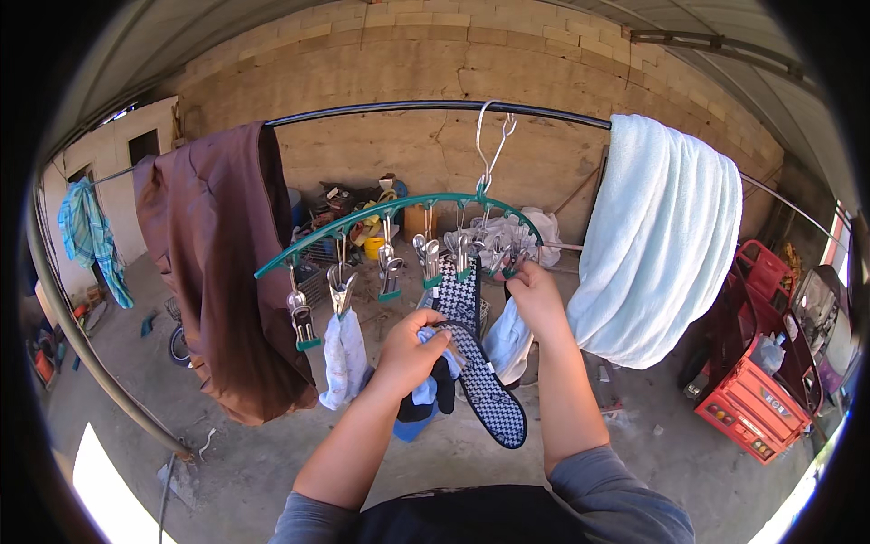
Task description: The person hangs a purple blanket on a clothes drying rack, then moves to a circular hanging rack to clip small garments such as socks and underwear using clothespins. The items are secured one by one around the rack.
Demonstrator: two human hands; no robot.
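Observation:
A green clip hanger [360, 216] hangs tilted by its wire hook from a dark rail [408, 106]. My left hand [408, 353] grips a black-and-white houndstooth insole [499, 401], with blue and black socks [445, 387] bunched in the same hold. Up at the hanger's right end, my right hand [540, 299] pinches a metal clip [514, 266], partly hidden by the fingers. Beside that hand hangs a light blue sock [504, 340]. Another houndstooth insole [454, 289] hangs near the middle clips. Toward the left, one clip holds a pale patterned sock [342, 357].
Brown cloth [211, 272] drapes over the rail at left, and a pale blue towel [663, 238] at right. A teal checked cloth [92, 231] hangs farther left. A red cargo vehicle [754, 401] stands at right. Piled goods and a white sack [540, 228] lie along the wall.

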